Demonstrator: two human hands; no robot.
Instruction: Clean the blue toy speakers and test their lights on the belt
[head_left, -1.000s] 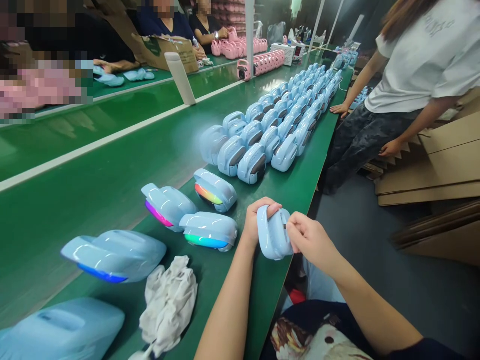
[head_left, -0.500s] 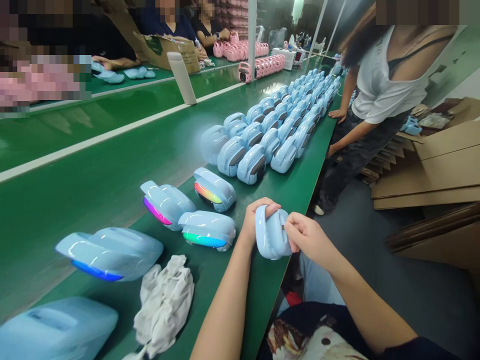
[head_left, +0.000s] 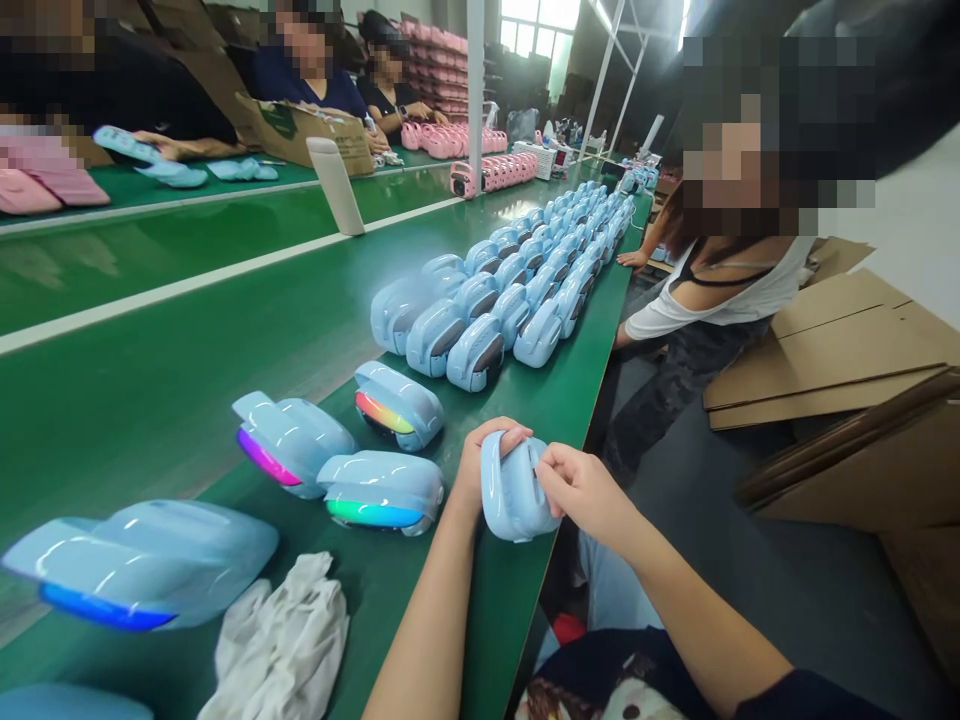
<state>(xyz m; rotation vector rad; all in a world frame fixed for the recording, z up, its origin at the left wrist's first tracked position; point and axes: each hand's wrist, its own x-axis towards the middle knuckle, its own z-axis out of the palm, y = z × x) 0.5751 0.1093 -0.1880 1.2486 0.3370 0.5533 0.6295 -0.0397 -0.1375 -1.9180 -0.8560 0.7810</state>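
Observation:
My left hand (head_left: 480, 455) is wrapped round a light-blue portable speaker (head_left: 517, 495) with a carry handle, its fingers passing under the handle. The speaker is held tilted above the near edge of the green table. My right hand (head_left: 574, 480) is closed, with thumb and fingertips pinched against a dark slot in the speaker's side; whether anything small sits between them is hidden. To the left stand several like speakers with lit strips: a rainbow one (head_left: 401, 405), a green one (head_left: 382, 490), a purple one (head_left: 292, 440) and a blue one (head_left: 142, 560).
A crumpled white cloth (head_left: 285, 640) lies at the lower left. Rows of light-blue speakers (head_left: 476, 350) run along the green table (head_left: 300, 310). A co-worker (head_left: 720, 280) bends at the right edge by flat cardboard (head_left: 840, 350). Across the table are a post (head_left: 475, 90) and pink speakers (head_left: 495, 175).
My view has shifted slightly up and right. Both hands keep their places on the speaker. The co-worker on the right has bent lower, and a person across the table has raised a light-blue part.

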